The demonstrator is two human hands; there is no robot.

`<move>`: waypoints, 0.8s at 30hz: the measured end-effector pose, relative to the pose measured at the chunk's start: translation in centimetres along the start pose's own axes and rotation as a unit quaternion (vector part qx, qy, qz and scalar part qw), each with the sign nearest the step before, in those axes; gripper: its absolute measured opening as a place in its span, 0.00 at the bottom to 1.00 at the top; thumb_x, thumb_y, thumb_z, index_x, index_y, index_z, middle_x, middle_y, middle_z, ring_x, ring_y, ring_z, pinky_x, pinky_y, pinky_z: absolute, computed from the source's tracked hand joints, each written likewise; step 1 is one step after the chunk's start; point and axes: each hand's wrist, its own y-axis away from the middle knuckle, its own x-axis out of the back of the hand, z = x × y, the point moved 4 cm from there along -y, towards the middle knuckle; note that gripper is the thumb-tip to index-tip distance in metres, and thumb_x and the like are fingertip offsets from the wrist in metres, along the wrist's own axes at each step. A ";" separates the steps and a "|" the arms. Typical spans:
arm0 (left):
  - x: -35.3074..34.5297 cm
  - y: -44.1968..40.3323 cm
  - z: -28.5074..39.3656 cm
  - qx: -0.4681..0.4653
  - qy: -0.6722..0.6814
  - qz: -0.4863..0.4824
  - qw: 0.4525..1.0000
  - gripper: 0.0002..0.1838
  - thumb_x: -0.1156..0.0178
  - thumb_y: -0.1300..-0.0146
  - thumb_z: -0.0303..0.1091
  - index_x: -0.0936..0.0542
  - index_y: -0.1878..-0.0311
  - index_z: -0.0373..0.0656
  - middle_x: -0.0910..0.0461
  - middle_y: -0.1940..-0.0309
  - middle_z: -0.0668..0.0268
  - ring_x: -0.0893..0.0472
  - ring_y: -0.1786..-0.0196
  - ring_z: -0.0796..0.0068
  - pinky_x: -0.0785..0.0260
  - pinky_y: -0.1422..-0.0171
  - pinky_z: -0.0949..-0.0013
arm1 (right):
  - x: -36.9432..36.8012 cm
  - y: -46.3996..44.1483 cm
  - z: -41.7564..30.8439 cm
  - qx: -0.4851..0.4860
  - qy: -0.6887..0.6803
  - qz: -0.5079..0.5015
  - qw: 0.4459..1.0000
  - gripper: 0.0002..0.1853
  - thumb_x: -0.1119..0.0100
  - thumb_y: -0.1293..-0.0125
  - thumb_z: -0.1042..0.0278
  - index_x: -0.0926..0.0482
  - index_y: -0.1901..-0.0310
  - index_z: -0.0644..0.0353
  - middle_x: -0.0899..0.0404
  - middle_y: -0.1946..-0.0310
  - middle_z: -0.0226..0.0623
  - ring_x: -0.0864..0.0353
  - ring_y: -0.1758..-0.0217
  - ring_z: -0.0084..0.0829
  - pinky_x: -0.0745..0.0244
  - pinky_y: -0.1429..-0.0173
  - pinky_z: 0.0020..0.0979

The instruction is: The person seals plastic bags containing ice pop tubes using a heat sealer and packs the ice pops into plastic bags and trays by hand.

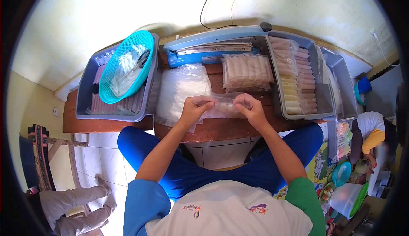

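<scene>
Left hand (198, 108) and right hand (250, 107) both pinched closed on clear plastic bag (224, 105), above wooden bench (230, 130)

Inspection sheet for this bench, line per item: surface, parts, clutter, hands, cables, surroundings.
Surface: brown wooden table, partly covered.
Job's things: clear plastic between both hands; plastic pile beside filled packs.
Clutter: teal basket with scissors, resting on left grey tub; right grey tub holds more packs; blue device behind.
Hands: left and right both pinching the plastic.
Cables: dark one against wall, end hidden; white one far right.
Surroundings: people at lower left and far right, away from the hands.
</scene>
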 end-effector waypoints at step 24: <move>2.6 0.6 -1.7 0.057 0.057 -0.041 0.996 0.18 0.35 0.39 0.30 0.19 0.46 0.35 0.16 0.56 0.62 0.18 0.59 0.77 0.27 0.49 0.74 | 2.1 2.4 2.3 -0.034 0.006 0.003 0.999 0.22 0.28 0.47 0.72 0.21 0.49 0.61 0.18 0.53 0.37 0.22 0.48 0.27 0.30 0.41 0.29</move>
